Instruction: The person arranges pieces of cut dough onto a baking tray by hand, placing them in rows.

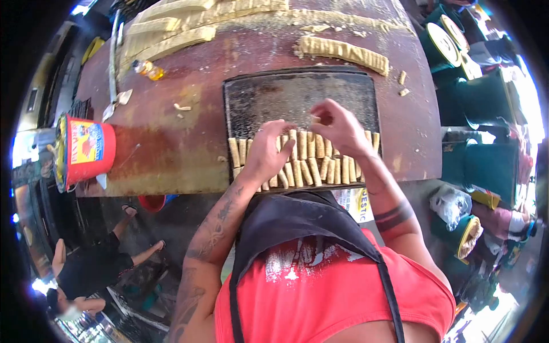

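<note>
A dark baking tray (297, 103) lies at the table's near edge, with two rows of pale dough sticks (303, 145) on its near half. Over the left part of these rows is my left hand (267, 150), its thumb spread away from its fingers and nothing visible in it. My right hand (343, 128) is above the tray, to the right, with its fingers curled toward the thumb. Whatever may be between those fingertips is too small to tell. Both hands cover some of the sticks.
Long scored dough strips (343, 53) and crumbs lie across the far side of the wooden table (189, 137). A small bottle (148, 70) stands far left. At the left edge is a red bucket (91, 150). Another person (94, 268) is at lower left; green bins (477, 103) stand on the right.
</note>
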{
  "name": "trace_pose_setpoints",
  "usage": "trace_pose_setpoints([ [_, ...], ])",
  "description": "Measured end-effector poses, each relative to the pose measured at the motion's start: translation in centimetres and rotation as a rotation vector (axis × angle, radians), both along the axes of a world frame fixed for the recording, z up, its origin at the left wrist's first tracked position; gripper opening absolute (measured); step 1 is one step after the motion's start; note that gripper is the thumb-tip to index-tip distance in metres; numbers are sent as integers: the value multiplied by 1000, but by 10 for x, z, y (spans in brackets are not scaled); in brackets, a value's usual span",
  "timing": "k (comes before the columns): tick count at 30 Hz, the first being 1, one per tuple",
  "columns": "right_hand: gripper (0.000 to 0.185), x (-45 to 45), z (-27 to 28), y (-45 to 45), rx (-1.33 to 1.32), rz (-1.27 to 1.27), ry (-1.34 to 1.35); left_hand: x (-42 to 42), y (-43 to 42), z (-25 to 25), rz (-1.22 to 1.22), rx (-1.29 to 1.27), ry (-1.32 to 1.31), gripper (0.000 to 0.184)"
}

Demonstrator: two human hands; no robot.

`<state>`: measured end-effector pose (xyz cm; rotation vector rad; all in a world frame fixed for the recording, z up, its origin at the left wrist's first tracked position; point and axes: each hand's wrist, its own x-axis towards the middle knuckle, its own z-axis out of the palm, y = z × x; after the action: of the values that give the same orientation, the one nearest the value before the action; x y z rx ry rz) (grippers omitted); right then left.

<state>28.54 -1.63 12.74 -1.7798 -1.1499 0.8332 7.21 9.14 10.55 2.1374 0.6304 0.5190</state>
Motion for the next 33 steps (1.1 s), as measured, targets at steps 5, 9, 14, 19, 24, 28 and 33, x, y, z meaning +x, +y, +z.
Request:
trace_pose_setpoints([
  [5,35,-90,-37,111,95,111,94,-66,34,-17,482,169,191,37],
  [9,33,-118,-44,147,52,167,88,-98,19,-21,584,131,232,46],
  [14,33,-125,-51,152,-20,210,-11,-95,13,-26,550,35,251,36],
  [19,34,-120,-46,144,141,128,-248,-98,13,-34,530,113,234,32],
  [24,27,12,-9,116,198,-240,-543,-98,10,-19,504,80,161,35],
  [28,32,181,-28,69,-164,-540,-614,-96,4,-14,495,162,143,37],
  [33,50,357,-145,46,-378,-449,-631,-84,-13,1,537,112,237,40],
])
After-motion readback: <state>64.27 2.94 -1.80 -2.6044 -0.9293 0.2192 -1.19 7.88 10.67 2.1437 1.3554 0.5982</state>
